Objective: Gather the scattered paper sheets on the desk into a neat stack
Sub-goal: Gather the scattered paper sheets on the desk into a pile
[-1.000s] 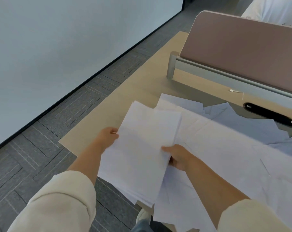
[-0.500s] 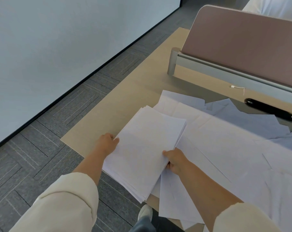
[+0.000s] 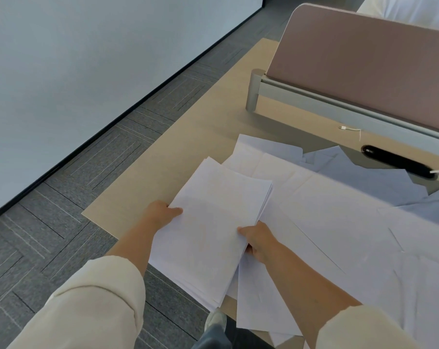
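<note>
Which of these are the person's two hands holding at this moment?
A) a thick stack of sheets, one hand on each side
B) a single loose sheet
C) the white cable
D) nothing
A: the left hand and the right hand grip opposite edges of the stack of sheets, while loose sheets lie spread on the desk.

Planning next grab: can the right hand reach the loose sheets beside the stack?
Likely yes, once freed: right hand grips the stack edge, but loose sheets lie uncovered right beside it, nothing between.

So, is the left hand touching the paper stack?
Touching: head view shows the left hand gripping the paper stack by its left edge, thumb on top.
</note>
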`<state>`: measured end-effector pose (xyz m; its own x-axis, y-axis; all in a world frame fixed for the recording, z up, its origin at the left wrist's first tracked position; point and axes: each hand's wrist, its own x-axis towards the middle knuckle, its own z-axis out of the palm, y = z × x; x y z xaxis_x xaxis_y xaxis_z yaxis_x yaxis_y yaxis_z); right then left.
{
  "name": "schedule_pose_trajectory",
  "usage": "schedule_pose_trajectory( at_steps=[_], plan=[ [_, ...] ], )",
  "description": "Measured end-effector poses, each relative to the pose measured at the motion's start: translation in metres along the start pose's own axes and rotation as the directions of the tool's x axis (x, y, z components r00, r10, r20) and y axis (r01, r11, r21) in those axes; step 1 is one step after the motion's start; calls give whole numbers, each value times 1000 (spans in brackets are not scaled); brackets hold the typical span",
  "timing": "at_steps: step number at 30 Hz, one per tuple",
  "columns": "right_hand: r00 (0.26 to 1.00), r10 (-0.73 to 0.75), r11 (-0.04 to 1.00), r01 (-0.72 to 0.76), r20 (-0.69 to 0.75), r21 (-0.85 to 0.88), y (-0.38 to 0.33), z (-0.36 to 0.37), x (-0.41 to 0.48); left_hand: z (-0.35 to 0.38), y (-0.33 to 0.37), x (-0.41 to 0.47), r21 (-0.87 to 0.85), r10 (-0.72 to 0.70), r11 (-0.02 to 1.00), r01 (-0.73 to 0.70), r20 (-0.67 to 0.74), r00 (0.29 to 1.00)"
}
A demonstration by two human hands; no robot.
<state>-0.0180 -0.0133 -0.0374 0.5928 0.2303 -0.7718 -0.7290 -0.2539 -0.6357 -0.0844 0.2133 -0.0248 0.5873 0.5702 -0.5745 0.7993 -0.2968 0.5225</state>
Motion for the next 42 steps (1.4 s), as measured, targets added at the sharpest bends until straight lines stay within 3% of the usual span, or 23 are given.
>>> schedule_pose_trajectory(
  at_steps=[4, 9, 13, 16, 20, 23, 26, 32, 38, 40, 42],
  plan=[
    [998, -10, 999, 8, 60, 36, 0, -4, -2, -14, 5, -5, -164, 36, 986, -31, 30, 999],
    [989, -21, 998, 13, 146, 58, -2, -8, -7, -27, 42, -29, -193, 164, 975, -112, 280, 946],
    [982, -12, 988, -17, 188, 151, -7, -15, -9, -32, 83, -54, -383, 315, 909, -163, 375, 872],
    [968, 5, 975, -61, 252, 215, -10, -26, -16, -31, 117, -77, -522, 432, 829, -201, 370, 822],
    [899, -152, 935, -4, 411, 355, -19, -44, -21, -15, 152, -104, -655, 529, 744, -129, 460, 713],
    [910, -266, 844, 59, 319, 533, -28, -67, -27, 5, 169, -114, -691, 529, 722, -24, 530, 663],
    [937, -291, 754, 100, 194, 649, -33, -110, -31, 32, 187, -118, -687, 540, 726, -37, 536, 649],
    [964, -239, 767, 258, -112, 587, -24, -203, -37, 77, 213, -120, -540, 460, 837, -89, 606, 648],
    [922, -294, 746, 387, -254, 542, -12, -252, -36, 127, 234, -108, -432, 399, 892, -134, 611, 684],
    [899, -317, 741, 434, -303, 512, -18, -264, -34, 134, 246, -101, -434, 428, 885, -170, 612, 665],
    [860, -346, 730, 499, -376, 467, -29, -273, -31, 141, 254, -88, -470, 463, 860, -199, 551, 695]
  ],
)
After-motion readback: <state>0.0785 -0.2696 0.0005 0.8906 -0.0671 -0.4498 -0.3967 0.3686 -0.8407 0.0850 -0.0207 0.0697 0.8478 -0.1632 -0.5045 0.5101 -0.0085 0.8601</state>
